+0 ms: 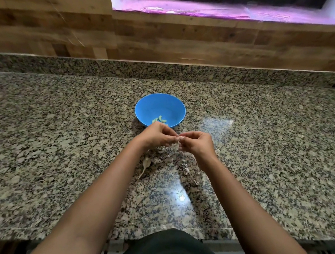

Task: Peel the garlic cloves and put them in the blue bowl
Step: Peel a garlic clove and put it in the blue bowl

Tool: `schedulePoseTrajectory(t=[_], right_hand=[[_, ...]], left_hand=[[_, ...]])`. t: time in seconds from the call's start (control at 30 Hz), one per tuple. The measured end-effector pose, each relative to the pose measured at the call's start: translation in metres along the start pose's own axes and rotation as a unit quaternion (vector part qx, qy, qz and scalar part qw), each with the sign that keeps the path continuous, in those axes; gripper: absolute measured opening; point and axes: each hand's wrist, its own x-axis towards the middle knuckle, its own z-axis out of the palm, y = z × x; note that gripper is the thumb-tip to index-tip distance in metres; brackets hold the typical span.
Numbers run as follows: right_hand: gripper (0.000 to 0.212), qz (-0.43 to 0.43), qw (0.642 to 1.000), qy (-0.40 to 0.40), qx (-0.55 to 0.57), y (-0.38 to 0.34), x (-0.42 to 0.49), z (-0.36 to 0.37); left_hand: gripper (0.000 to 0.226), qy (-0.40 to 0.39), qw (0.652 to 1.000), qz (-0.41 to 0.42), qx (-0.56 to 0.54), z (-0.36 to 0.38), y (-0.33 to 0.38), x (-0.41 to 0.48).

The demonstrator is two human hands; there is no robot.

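A blue bowl (160,106) stands on the granite counter with a few pale peeled cloves (160,119) at its bottom. Just in front of it my left hand (158,135) and my right hand (196,144) meet fingertip to fingertip. Between them they pinch a small garlic clove (179,140), mostly hidden by the fingers. A bit of pale skin hangs below the fingertips.
A garlic stem with papery remains (145,164) lies on the counter (59,137) under my left wrist. Loose skin scraps (185,167) lie beneath my right wrist. A wooden wall and a window sill rise behind the counter.
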Motion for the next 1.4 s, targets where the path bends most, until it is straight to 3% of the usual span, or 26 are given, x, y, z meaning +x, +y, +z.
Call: schedulePoseTrajectory(t=[0.3, 0.63, 0.77, 0.9, 1.4], right_hand=[[0.003, 0.019, 0.998, 0.000, 0.054, -0.002, -0.005, -0.002], [0.002, 0.049, 0.987, -0.034, 0.150, -0.004, -0.013, -0.004], [0.006, 0.072, 0.982, -0.040, 0.167, -0.007, -0.012, -0.005], [0.005, 0.094, 0.978, -0.033, 0.185, -0.007, -0.013, -0.004], [0.008, 0.107, 0.963, -0.049, 0.243, -0.005, -0.017, -0.011]], left_hand=[[0.019, 0.014, 0.990, 0.055, 0.132, 0.001, 0.007, -0.001], [0.012, 0.002, 0.999, 0.036, -0.010, 0.003, -0.004, -0.006], [0.004, 0.038, 0.997, 0.046, -0.050, 0.005, -0.004, -0.007], [0.012, 0.026, 0.993, 0.068, -0.098, 0.009, -0.003, -0.009], [0.005, 0.029, 0.988, 0.075, -0.131, 0.022, -0.010, -0.010]])
